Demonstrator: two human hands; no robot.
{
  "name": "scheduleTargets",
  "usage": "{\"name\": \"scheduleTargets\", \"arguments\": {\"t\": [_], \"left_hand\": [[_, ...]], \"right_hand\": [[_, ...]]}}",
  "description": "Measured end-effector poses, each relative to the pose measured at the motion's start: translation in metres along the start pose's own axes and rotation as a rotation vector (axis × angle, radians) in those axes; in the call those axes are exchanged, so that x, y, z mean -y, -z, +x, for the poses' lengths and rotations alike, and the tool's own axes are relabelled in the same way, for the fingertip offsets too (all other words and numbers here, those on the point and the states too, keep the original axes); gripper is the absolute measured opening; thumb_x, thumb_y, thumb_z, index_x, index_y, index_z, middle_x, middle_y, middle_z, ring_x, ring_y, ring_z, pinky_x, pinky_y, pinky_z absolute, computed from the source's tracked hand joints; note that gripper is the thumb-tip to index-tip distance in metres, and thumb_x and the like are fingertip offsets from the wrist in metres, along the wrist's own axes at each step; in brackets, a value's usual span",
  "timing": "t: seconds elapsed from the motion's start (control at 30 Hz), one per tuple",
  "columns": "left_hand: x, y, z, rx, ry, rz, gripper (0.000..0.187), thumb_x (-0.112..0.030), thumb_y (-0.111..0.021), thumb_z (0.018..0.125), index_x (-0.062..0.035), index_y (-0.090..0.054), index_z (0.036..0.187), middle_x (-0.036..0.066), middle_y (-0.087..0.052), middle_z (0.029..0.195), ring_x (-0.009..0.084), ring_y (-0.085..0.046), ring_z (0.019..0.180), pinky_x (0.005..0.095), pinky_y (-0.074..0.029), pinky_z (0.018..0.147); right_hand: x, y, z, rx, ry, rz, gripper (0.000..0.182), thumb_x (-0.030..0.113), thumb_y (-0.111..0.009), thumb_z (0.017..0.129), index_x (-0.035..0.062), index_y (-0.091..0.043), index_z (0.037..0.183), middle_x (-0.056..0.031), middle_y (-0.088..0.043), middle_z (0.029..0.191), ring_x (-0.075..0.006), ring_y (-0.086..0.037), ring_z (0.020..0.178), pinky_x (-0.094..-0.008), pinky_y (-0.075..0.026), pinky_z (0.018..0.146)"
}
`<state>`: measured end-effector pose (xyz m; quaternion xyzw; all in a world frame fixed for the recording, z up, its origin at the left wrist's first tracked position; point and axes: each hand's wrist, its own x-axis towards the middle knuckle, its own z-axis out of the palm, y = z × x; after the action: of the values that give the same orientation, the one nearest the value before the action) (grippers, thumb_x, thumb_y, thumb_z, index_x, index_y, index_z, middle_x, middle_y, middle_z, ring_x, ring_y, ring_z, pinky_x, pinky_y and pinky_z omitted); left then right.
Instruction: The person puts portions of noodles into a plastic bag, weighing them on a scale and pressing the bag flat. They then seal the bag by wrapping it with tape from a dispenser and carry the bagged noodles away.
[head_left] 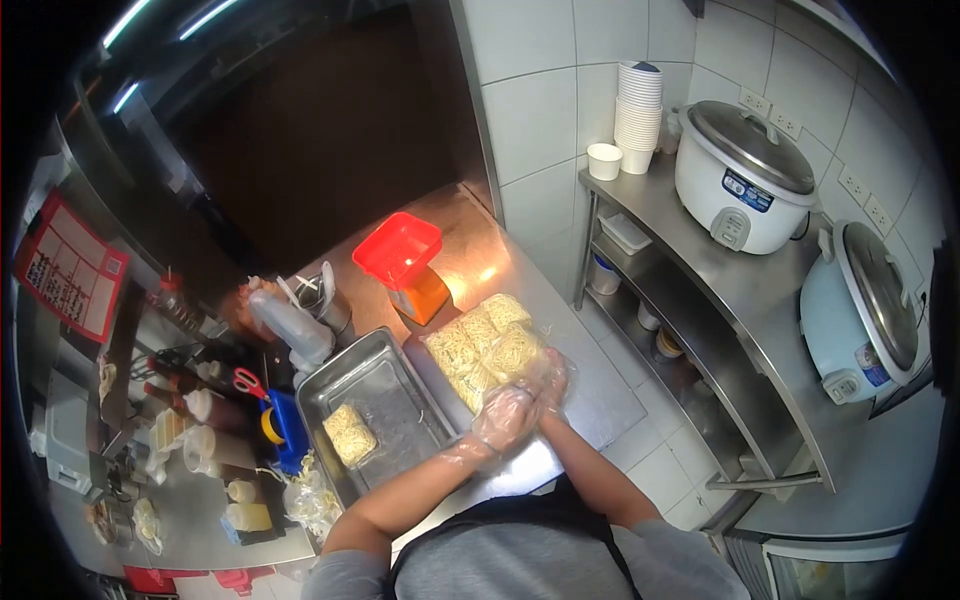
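tray (pixel 335 378) mostly free, bottles (pixel 290 325) perhaps crowding

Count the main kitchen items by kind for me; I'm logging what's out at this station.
Rice cookers: 2, white and pale blue
Metal trays: 1
Red tubs: 1
Noodle packs at the gloved hands: 1
Noodle portions in the tray: 1
Cup stacks: 1
Loose single cups: 1
Total: 8

Pale yellow noodle portions (pixel 487 343), bundled in a clear bag, are being held flat at the counter's front edge. One loose noodle block (pixel 350 433) is lying in the tray's (pixel 340 375) front left corner.
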<state>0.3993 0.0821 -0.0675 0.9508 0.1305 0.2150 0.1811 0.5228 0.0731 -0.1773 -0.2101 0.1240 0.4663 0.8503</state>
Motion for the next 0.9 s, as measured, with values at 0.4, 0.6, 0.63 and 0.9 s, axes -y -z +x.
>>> {"name": "scheduleTargets", "arguments": {"t": [0.4, 0.6, 0.63, 0.9], "left_hand": [[-0.014, -0.044, -0.038, 0.452, 0.298, 0.207, 0.041, -0.011, -0.052, 0.079, 0.0097, -0.056, 0.115, 0.027, -0.059, 0.112, 0.0392, -0.059, 0.103, 0.0454, -0.047, 0.090], [0.018, -0.078, -0.043, 0.402, 0.225, 0.424, 0.062, -0.026, -0.049, 0.085, 0.0138, -0.043, 0.132, 0.029, -0.043, 0.140, 0.0410, -0.039, 0.132, 0.0467, -0.024, 0.113], [0.021, -0.074, -0.036, 0.384, 0.235, 0.429, 0.062, -0.027, -0.047, 0.086, 0.0133, -0.043, 0.133, 0.028, -0.042, 0.141, 0.0394, -0.038, 0.134, 0.0464, -0.023, 0.114], [0.021, -0.052, 0.020, 0.596, 0.297, 0.271, 0.059, -0.028, -0.055, 0.082, 0.0101, -0.050, 0.127, 0.025, -0.059, 0.123, 0.0345, -0.051, 0.123, 0.0414, -0.027, 0.112]], "right_hand": [[0.041, -0.010, -0.038, 0.608, 1.210, -2.068, 0.055, 0.031, -0.069, 0.078, 0.0086, -0.057, 0.127, -0.0160, -0.053, 0.129, -0.0387, -0.045, 0.121, -0.0500, -0.036, 0.101], [0.047, -0.017, -0.010, 0.860, 0.984, -2.230, 0.045, 0.035, -0.061, 0.083, 0.0200, -0.062, 0.125, -0.0114, -0.050, 0.137, -0.0411, -0.043, 0.125, -0.0517, -0.035, 0.102], [0.051, -0.018, -0.005, 0.870, 0.970, -2.301, 0.046, 0.032, -0.062, 0.083, 0.0196, -0.061, 0.127, -0.0129, -0.049, 0.137, -0.0402, -0.044, 0.125, -0.0510, -0.034, 0.103], [0.078, -0.006, 0.011, 0.812, 0.922, -1.904, 0.050, 0.013, -0.068, 0.073, 0.0161, -0.064, 0.123, -0.0183, -0.050, 0.133, -0.0399, -0.051, 0.114, -0.0473, -0.042, 0.098]]}}
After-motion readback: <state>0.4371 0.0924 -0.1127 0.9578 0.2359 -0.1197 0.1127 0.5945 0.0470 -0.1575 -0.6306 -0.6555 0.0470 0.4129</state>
